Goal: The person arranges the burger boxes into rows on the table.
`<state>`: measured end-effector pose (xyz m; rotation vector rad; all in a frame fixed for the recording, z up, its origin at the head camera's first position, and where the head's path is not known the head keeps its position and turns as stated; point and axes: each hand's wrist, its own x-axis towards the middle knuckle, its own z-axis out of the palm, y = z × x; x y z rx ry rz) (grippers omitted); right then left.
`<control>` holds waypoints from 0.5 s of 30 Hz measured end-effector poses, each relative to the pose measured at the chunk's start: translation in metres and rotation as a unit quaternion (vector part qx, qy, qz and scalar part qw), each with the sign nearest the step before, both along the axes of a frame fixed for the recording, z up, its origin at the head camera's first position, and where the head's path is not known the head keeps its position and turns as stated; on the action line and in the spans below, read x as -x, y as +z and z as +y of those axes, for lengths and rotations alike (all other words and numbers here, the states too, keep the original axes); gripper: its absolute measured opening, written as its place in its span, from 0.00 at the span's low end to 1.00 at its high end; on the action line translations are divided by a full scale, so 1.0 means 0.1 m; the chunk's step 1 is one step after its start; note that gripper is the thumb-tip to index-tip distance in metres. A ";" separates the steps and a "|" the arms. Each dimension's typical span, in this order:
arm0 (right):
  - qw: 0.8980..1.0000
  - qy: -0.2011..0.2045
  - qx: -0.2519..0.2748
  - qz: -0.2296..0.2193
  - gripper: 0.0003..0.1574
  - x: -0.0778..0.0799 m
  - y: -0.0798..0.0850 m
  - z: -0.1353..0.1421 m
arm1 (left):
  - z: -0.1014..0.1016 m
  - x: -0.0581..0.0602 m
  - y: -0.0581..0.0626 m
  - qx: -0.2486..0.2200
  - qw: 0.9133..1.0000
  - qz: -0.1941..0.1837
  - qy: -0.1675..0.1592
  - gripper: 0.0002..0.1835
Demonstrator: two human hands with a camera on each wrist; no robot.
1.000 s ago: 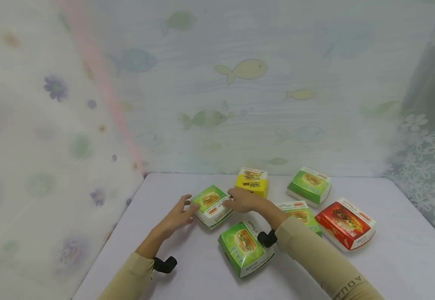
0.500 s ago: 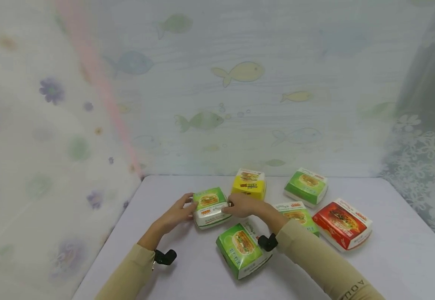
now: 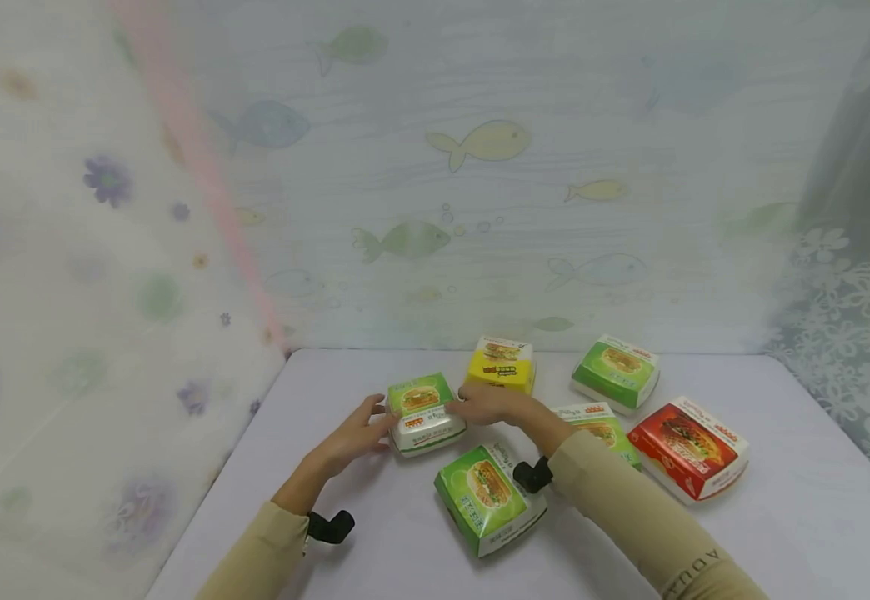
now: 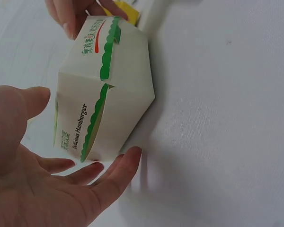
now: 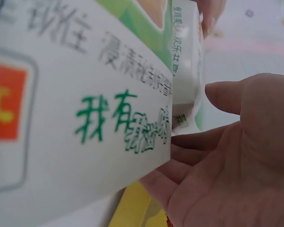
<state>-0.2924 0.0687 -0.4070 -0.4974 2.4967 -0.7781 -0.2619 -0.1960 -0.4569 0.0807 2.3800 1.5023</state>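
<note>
A green-and-white hamburger box [image 3: 426, 414] sits on the white table between my two hands, its white front towards me. My left hand [image 3: 356, 435] is at its left side; in the left wrist view the fingertips [image 4: 92, 172] are right at the box's lower edge, with the thumb apart from it. My right hand [image 3: 489, 404] is at the right side, fingers loosely bent near the box. In the right wrist view the right thumb [image 5: 225, 97] stands off the box [image 5: 184, 52], and a nearer box's white panel [image 5: 85, 123] partly hides the fingers.
A yellow burger box [image 3: 502, 367] stands behind my right hand. Another green box [image 3: 489, 500] lies in front, partly under my right wrist camera. To the right are a green box [image 3: 617, 371], a partly covered green box [image 3: 611, 433] and a red box [image 3: 690, 448].
The box between my hands has turned clockwise, so its white front faces me more squarely. Both hands have stayed at its sides; the other boxes have not moved.
</note>
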 end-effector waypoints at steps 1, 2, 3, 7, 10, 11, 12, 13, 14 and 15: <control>1.000 -0.003 0.007 -0.013 0.25 0.00 -0.02 0.00 | 0.00 0.01 -0.01 0.001 1.000 -0.001 0.001 0.41; 1.000 -0.006 0.013 -0.026 0.23 0.00 -0.04 -0.01 | 0.00 0.02 -0.02 0.001 1.000 -0.001 0.001 0.40; 0.999 -0.008 0.020 -0.037 0.22 -0.01 -0.05 -0.01 | 0.00 0.03 -0.02 0.001 1.000 0.001 0.002 0.39; 0.997 -0.012 0.040 -0.069 0.20 -0.05 -0.08 -0.03 | -0.01 0.10 -0.04 -0.003 1.000 0.001 -0.004 0.36; 0.996 -0.014 0.043 -0.072 0.20 -0.09 -0.07 -0.05 | -0.01 0.15 -0.03 -0.005 1.000 -0.006 -0.010 0.35; 0.996 -0.015 0.045 -0.071 0.20 -0.10 -0.07 -0.06 | -0.01 0.17 -0.03 -0.008 1.000 -0.009 -0.012 0.34; 0.996 -0.017 0.045 -0.070 0.20 -0.11 -0.06 -0.06 | -0.01 0.18 -0.04 -0.010 1.000 -0.012 -0.011 0.34; 0.996 -0.018 0.046 -0.069 0.20 -0.11 -0.06 -0.07 | -0.01 0.19 -0.04 -0.012 1.000 -0.014 -0.010 0.34; 0.997 -0.020 0.045 -0.067 0.20 -0.11 -0.06 -0.07 | 0.00 0.19 -0.04 -0.016 1.000 -0.016 -0.011 0.34; 0.997 -0.021 0.045 -0.066 0.20 -0.12 -0.05 -0.06 | -0.01 0.20 -0.05 -0.021 1.000 -0.017 -0.010 0.33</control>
